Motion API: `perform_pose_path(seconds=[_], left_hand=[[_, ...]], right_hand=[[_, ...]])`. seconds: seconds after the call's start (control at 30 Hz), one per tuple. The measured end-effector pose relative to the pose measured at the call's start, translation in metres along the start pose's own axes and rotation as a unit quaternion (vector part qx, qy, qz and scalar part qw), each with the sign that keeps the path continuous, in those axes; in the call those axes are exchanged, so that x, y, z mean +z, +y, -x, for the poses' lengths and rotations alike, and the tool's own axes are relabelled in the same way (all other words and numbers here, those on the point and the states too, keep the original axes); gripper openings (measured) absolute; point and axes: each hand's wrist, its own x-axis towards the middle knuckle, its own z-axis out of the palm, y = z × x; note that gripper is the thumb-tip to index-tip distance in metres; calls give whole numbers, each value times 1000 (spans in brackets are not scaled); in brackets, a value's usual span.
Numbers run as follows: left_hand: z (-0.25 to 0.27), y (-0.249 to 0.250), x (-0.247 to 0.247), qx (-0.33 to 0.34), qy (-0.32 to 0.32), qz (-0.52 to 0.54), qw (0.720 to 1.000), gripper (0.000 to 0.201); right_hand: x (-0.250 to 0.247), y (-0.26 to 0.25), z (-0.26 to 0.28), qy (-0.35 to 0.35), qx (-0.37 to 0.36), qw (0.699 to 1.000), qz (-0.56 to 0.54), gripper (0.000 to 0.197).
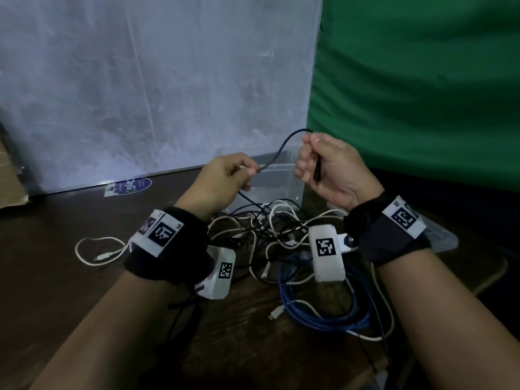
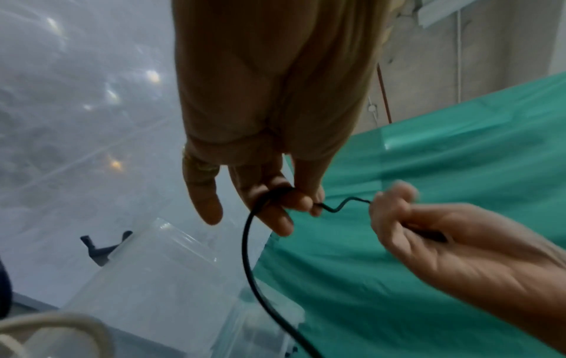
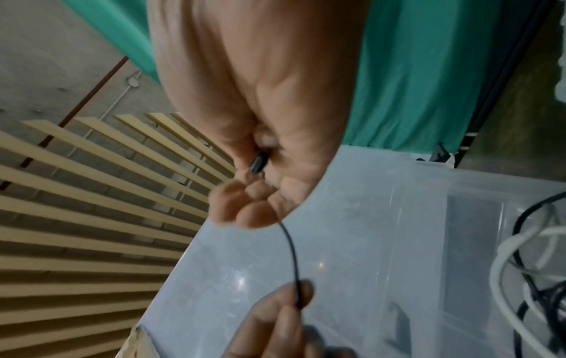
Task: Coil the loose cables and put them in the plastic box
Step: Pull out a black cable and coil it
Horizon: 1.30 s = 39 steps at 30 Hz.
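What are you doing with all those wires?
A person is starting to tidy a heap of cables on a brown table. Both hands hold one black cable up above the heap: the right hand grips its plug end, and the left hand pinches it further along. It isn't coiled yet, and its other end trails down into the tangle. The clear plastic box waits just behind.

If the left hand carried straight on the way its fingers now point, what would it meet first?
Probably the right hand, close ahead across the black cable that both hands hold; the left hand points roughly towards it, though depth is unclear.
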Motion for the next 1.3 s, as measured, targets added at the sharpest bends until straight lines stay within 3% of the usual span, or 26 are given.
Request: perform_pose_path(seconds=[0.13,0.23,0.3,0.4,0.47,0.67,0.8,0.93,1.13,1.23,1.3], left_hand=[[8,7,15,-6,-149,4,989,26],[13,13,14,-7,-257,-30,966,19],[12,13,9,-7,-275,-42,960,16],[8,11,0,-3,-185,-42,982,17],[5,13,-4,17,-92,-34,995,21],[-1,11,-4,43,83,-11,996,23],[-3,9,0,21,122,14,992,25],[2,9,9,-14,15,-4,1000,17],[14,21,16,-40,-200,-51,978,16],[19,24,12,-56,-279,-56,957,11],[20,25,8,-35,-316,-94,943,7]], right_hand=[[7,-1,0,13,-30,998,-55,21],[4,4,-6,52,-58,996,48,23],[-2,8,-10,77,-86,976,183,24],[-8,14,-14,64,-96,916,385,22],[-7,18,-11,18,-70,900,430,23],[9,16,5,-87,36,939,331,32],[11,12,10,-113,39,949,291,40],[13,1,7,-30,6,989,148,39],[15,-3,5,26,-8,999,-25,32],[6,-4,-1,84,-35,996,-15,27],[0,-4,-2,109,-61,991,54,25]])
